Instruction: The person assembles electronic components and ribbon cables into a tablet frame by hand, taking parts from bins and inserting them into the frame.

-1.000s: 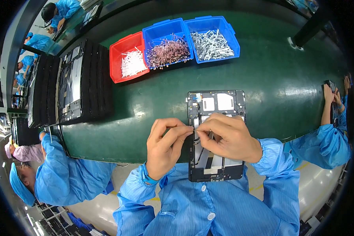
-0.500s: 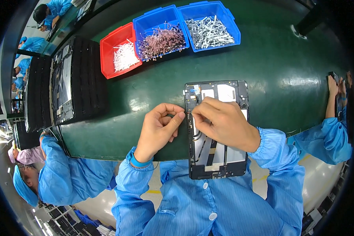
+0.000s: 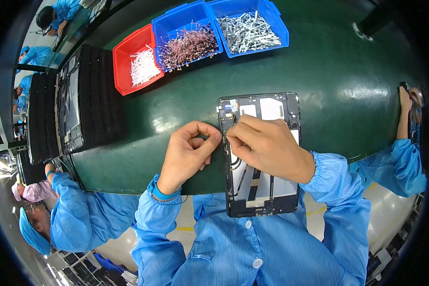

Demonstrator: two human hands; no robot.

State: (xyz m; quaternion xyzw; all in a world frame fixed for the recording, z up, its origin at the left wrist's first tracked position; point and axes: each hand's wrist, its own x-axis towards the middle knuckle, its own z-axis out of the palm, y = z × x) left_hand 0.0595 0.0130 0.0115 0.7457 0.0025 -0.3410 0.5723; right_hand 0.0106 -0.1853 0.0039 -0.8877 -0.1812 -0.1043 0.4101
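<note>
by the left edge of the green table [image 3: 176, 105] dark panels [image 3: 76, 102] are stacked; toward its far edge come a red bin [image 3: 127, 50] of white strips [image 3: 145, 66], a blue bin [image 3: 169, 28] of wires [image 3: 188, 45] and a second blue bin [image 3: 277, 24] of silver strips [image 3: 248, 31]. nearer, the left hand [image 3: 188, 150] curls at the tablet [image 3: 264, 186]'s left side, thumb and forefinger drawn together, on what i cannot tell; the tablet reaches past the table's near edge; the right hand [image 3: 271, 148] bunches over its upper left part, its grasp hidden
</note>
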